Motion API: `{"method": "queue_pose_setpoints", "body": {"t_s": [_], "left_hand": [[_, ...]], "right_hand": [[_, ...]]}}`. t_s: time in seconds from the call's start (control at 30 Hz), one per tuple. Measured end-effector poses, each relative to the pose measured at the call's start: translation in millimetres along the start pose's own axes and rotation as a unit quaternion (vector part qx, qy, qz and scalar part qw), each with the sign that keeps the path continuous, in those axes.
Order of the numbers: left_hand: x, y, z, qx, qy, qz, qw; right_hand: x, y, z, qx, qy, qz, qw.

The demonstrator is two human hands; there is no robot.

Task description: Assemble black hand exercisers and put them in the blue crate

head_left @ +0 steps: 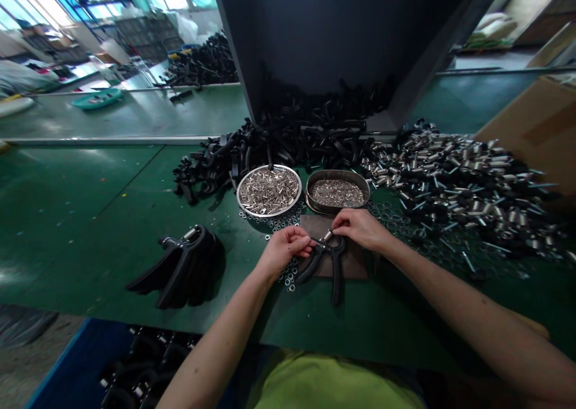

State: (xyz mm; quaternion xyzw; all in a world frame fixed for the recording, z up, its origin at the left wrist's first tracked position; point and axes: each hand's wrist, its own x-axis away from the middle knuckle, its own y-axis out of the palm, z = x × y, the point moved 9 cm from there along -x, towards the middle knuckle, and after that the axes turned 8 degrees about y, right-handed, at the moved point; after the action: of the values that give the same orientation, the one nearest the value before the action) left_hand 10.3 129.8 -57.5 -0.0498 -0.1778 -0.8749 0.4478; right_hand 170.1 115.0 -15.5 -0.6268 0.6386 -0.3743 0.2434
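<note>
A black spring clamp (336, 271) with a bright metal spring lies on a small brown plate (355, 266), its handles pointing toward me. My left hand (290, 248) pinches the clamp's left jaw between thumb and fingers. On the other side, my right hand (362, 228) has its fingertips closed at the right jaw, beside the spring; any small part between them is hidden. Small metal rings (290, 282) are scattered by the plate. Behind it stand a round dish (300, 187) of small metal pins and an oval tin (330, 208) of tiny metal parts.
Several similar clamps (191, 268) stand stacked at left. Black clamp parts (288, 142) heap up at the back, below a large dark bin (342, 31). Springs and screws (477, 181) pile at right, near a cardboard box (540, 127). A blue crate (67, 367) with clamps sits below the table edge.
</note>
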Motion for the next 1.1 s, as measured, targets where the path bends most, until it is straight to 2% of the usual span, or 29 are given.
{"method": "queue_pose_setpoints", "body": {"t_s": [0.13, 0.23, 0.33, 0.43, 0.5, 0.6, 0.73, 0.83, 0.93, 1.0, 1.1], "left_hand": [[-2.1, 10.3, 4.7, -0.050, 0.012, -0.018, 0.998], [-4.1, 14.5, 12.5, -0.164, 0.045, -0.027, 0.985], [-4.8, 21.7, 31.3, -0.340, 0.138, -0.026, 0.930], [-3.2, 38.1, 40.3, -0.436, 0.212, -0.054, 0.873], [-3.6, 45.9, 36.8, -0.457, 0.224, -0.071, 0.858], [-5.4, 49.3, 29.5, -0.463, 0.226, -0.069, 0.854], [-7.2, 49.5, 25.7, -0.454, 0.226, -0.071, 0.859], [-9.7, 50.3, 24.6, -0.457, 0.208, -0.085, 0.860], [-14.6, 48.5, 20.3, -0.453, 0.160, -0.094, 0.872], [-17.4, 46.6, 17.5, -0.444, 0.133, -0.092, 0.881], [-19.4, 44.6, 14.6, -0.437, 0.113, -0.087, 0.888]], "right_hand": [[-4.4, -0.3, -3.7, 0.046, 0.016, -0.015, 0.999], [-9.2, -1.6, -7.8, 0.060, 0.021, -0.038, 0.997], [-13.5, -2.6, -13.4, 0.074, 0.021, -0.058, 0.995], [-16.1, -1.5, -19.1, 0.083, 0.015, -0.063, 0.994], [-15.6, 1.2, -21.1, 0.083, 0.007, -0.063, 0.995], [-6.3, 2.3, -16.7, 0.075, -0.003, -0.052, 0.996], [34.5, -18.9, 14.9, 0.080, 0.004, 0.028, 0.996], [82.2, -33.6, 61.5, 0.150, 0.049, 0.074, 0.985], [124.6, -36.3, 105.8, 0.232, 0.097, 0.102, 0.962], [141.4, -35.3, 120.5, 0.255, 0.105, 0.126, 0.953], [147.6, -38.5, 120.2, 0.255, 0.131, 0.141, 0.948]]}}
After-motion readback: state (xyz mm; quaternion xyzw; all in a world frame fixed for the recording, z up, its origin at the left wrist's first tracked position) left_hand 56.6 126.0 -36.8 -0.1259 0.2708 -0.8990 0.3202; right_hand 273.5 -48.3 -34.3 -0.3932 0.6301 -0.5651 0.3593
